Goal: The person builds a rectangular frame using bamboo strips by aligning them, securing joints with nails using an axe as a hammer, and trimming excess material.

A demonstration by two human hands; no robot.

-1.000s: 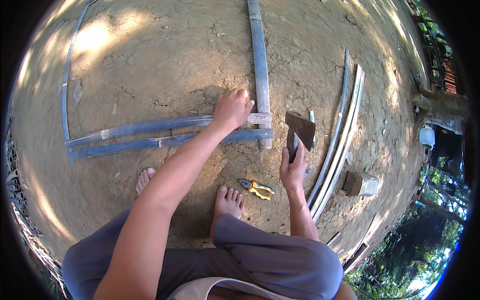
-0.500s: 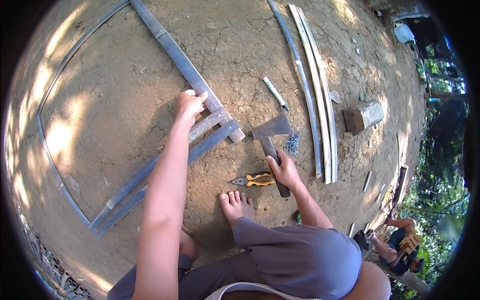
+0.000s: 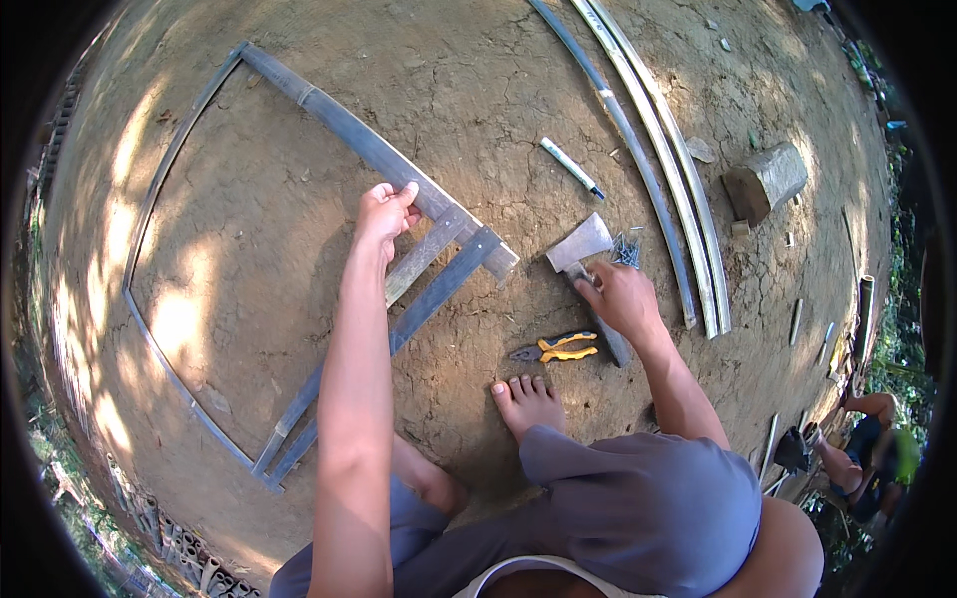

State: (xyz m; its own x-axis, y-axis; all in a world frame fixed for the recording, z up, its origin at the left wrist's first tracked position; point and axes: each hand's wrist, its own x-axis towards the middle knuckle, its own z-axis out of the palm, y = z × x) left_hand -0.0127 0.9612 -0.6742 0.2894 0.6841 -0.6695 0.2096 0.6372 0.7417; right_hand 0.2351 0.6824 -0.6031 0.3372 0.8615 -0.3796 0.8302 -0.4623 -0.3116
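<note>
A: "What does the left hand [image 3: 387,214] do?"
B: "It grips the wide, flat, grey bamboo strip [image 3: 354,137] — thumb on top — toward its near right end, where two narrower grey bamboo slats [image 3: 444,287] cross it."
A: "And the right hand [image 3: 626,297]?"
B: "Its fingers curl at the dark-handled, grey-metal hatchet [image 3: 581,242] right of the strip, just below the head; I cannot tell whether they close on it. Small grey metal nails [image 3: 626,252] lie just beyond, yellow-and-black pliers [image 3: 558,347] nearer."
</note>
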